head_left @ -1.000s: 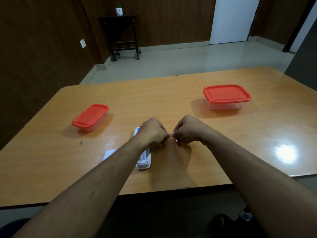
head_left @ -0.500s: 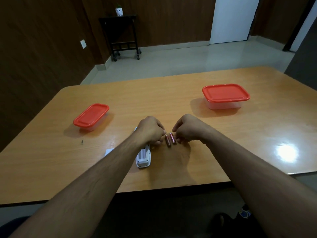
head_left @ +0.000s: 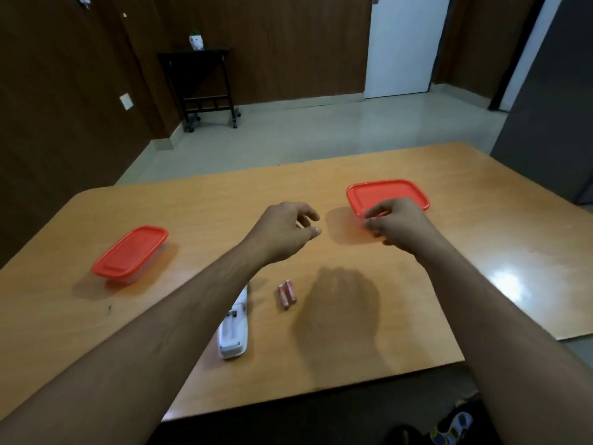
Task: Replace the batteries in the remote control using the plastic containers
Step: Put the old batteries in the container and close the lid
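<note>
Two reddish batteries (head_left: 287,293) lie side by side on the wooden table (head_left: 199,213). Left of them a white remote control (head_left: 234,332) lies face down with its battery bay uncovered; my left forearm hides its far end. A red-lidded plastic container (head_left: 386,194) stands at the right, another red-lidded container (head_left: 130,252) at the left. My left hand (head_left: 284,231) hovers above the table's middle, fingers apart and holding nothing. My right hand (head_left: 396,224) hangs over the near edge of the right container, fingers curled and parted, also holding nothing.
The table's front edge runs close below the remote. A dark side table (head_left: 205,85) with a small white pot stands against the far wall. A white door (head_left: 402,43) is at the back right. Shoes (head_left: 452,428) show under the table.
Both hands let go of the two batteries, which now lie on the table. The hands rose and moved forward, the right one toward the right container. The camera tilted up.
</note>
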